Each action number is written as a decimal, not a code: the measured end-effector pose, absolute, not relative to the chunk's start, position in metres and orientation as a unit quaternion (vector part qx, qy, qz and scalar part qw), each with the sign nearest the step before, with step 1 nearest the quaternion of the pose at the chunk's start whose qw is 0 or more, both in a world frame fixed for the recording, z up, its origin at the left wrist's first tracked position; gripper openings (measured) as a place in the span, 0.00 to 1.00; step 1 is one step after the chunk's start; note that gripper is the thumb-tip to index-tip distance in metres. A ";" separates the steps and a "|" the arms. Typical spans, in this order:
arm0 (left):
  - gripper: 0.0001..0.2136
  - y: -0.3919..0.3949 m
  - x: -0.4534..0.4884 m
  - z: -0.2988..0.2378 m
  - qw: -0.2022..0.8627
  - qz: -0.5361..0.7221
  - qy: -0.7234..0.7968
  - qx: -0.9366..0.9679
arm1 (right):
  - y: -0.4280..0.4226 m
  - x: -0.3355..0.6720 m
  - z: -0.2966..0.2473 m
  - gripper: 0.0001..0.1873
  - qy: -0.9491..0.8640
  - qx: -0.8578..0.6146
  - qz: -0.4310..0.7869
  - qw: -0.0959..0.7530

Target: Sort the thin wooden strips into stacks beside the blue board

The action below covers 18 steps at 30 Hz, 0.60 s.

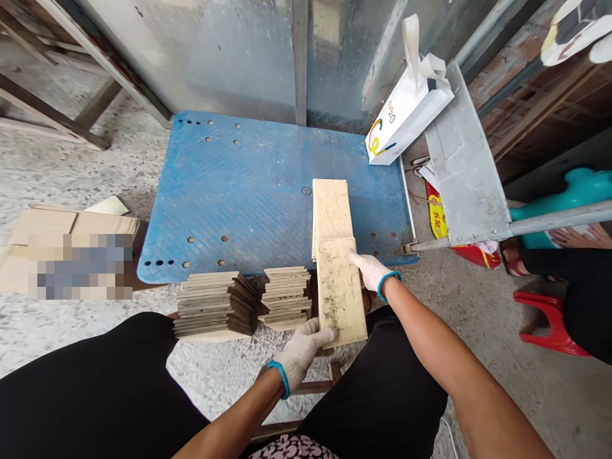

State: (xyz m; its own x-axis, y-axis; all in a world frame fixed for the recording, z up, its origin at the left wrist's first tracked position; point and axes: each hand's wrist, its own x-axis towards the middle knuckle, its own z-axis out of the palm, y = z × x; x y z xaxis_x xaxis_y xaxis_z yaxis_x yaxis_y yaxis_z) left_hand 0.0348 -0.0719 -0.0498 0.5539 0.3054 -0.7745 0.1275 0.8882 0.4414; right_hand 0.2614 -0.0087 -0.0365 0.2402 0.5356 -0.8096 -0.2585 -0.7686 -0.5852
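A thin pale wooden board (340,287) with dark smudges on its lower half is held in front of me. My left hand (301,347), in a white glove with a blue cuff, grips its near end, thumb on top. My right hand (371,271), gloved alike, is closed on its right edge near the far end; the fingers beneath are hidden. Just beyond, another pale board (331,207) lies on the blue platform (248,172), partly covered by the held one. To the left stand two stacks of boards, a wider stack (208,306) and a narrower stack (287,296).
A white paper bag (406,115) stands at the platform's far right corner, beside a grey metal panel (471,166). On the floor at left is a cardboard box (90,226). A red stool (549,325) and part of another person (586,236) are at the right.
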 end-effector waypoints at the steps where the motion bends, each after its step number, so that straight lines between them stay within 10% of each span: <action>1: 0.20 -0.072 0.035 -0.051 0.853 0.051 0.466 0.228 | -0.009 0.260 -0.040 0.20 -0.084 -0.704 0.618 0.339; 18: 0.22 -0.057 0.027 -0.045 0.871 0.047 0.383 0.303 | -0.038 0.259 -0.005 0.24 -0.246 -0.655 0.575 0.424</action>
